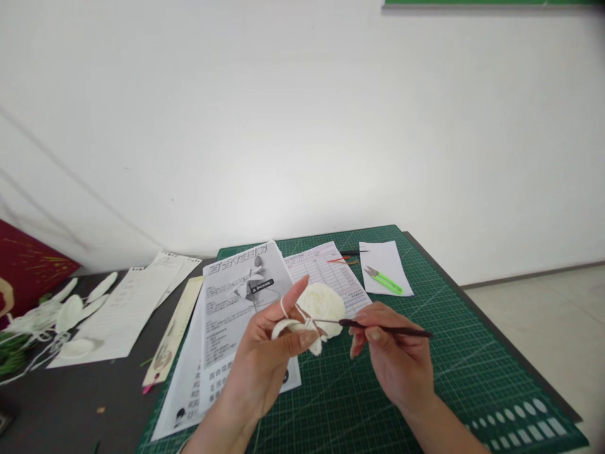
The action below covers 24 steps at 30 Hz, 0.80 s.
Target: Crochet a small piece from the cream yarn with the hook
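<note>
My left hand [269,343] pinches a small white crochet piece [316,343] between thumb and fingers, its index finger raised with white yarn looped around it. In my right hand [394,356] is a crochet hook [397,330] with a dark handle, held like a pencil. The hook's thin metal shaft points left and meets the white piece at its stitches; whether yarn sits in the hook's tip is too small to tell. Just behind the hands, a ball of white yarn [324,304] rests partly on a printed form.
Printed instruction sheets [222,321] lie left on the green cutting mat [454,353]. Green-handled thread snips [385,280] rest on a white paper [378,252] at the back right. Finished-looking white petals [70,313] and loose yarn lie far left, near a cream ruler-like strip [174,331].
</note>
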Motion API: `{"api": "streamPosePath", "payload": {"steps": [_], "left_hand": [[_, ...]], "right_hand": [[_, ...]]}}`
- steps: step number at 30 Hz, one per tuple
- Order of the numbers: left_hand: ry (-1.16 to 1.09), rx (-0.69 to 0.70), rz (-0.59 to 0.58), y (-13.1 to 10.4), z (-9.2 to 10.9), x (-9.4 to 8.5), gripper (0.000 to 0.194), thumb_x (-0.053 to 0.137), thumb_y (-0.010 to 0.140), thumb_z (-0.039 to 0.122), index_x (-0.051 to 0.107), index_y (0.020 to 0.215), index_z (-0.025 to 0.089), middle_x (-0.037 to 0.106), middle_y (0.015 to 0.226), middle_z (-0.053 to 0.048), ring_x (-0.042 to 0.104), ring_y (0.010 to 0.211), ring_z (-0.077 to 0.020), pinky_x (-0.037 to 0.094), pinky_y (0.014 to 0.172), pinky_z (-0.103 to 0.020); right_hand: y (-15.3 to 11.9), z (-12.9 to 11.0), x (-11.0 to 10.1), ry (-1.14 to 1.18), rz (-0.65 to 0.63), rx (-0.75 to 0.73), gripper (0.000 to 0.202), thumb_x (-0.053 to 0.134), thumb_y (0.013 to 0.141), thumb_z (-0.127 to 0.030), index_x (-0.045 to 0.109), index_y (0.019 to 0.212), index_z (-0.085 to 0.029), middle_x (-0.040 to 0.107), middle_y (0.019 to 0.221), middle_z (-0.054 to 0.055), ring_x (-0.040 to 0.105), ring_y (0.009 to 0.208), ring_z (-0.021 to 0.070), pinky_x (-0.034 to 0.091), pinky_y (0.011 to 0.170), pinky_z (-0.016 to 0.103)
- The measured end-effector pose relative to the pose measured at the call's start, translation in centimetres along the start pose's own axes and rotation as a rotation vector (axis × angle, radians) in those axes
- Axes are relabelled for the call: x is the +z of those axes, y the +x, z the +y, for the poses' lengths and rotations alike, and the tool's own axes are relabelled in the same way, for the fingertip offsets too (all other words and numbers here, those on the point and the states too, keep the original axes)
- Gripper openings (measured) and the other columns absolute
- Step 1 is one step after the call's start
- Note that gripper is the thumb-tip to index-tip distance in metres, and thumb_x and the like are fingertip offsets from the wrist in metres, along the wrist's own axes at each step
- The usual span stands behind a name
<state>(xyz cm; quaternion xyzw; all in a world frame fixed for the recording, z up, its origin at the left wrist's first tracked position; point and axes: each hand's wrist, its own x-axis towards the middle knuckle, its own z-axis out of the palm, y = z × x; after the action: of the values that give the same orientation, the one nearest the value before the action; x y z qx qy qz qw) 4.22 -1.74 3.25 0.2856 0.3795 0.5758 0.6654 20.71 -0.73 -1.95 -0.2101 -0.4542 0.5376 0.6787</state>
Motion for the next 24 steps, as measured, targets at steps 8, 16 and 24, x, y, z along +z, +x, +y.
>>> {"api": "streamPosePath", "payload": {"steps": [8, 16, 24], "left_hand": [[-0.009, -0.042, -0.103, 0.1, 0.5, -0.4, 0.050, 0.082, 0.058, 0.010, 0.075, 0.105, 0.023, 0.070, 0.062, 0.001, 0.061, 0.058, -0.0102, 0.045, 0.061, -0.019], [-0.064, -0.085, -0.236, 0.4, 0.3, -1.1, 0.049, 0.079, 0.056, 0.006, 0.075, 0.104, 0.019, 0.068, 0.055, 0.002, 0.063, 0.054, -0.0125, 0.042, 0.050, -0.019], [-0.011, -0.035, -0.229, 0.3, 0.4, -1.0, 0.048, 0.078, 0.061, 0.006, 0.075, 0.106, 0.023, 0.069, 0.058, 0.002, 0.064, 0.057, -0.0127, 0.045, 0.056, -0.021]], "right_hand": [[0.4, -0.6, 0.0, 0.074, -0.047, 0.016, 0.011, 0.067, 0.084, -0.019, 0.075, 0.090, -0.020, 0.064, 0.077, 0.002, 0.063, 0.058, 0.0106, 0.056, 0.047, 0.019], [0.4, -0.9, -0.6, 0.035, -0.120, -0.003, 0.011, 0.065, 0.085, -0.020, 0.075, 0.088, -0.020, 0.065, 0.081, 0.004, 0.064, 0.059, 0.0117, 0.057, 0.048, 0.022], [0.4, -1.2, -1.3, -0.139, -0.200, -0.113, 0.014, 0.063, 0.087, -0.020, 0.075, 0.093, -0.021, 0.067, 0.081, 0.005, 0.064, 0.063, 0.0143, 0.056, 0.051, 0.026]]}}
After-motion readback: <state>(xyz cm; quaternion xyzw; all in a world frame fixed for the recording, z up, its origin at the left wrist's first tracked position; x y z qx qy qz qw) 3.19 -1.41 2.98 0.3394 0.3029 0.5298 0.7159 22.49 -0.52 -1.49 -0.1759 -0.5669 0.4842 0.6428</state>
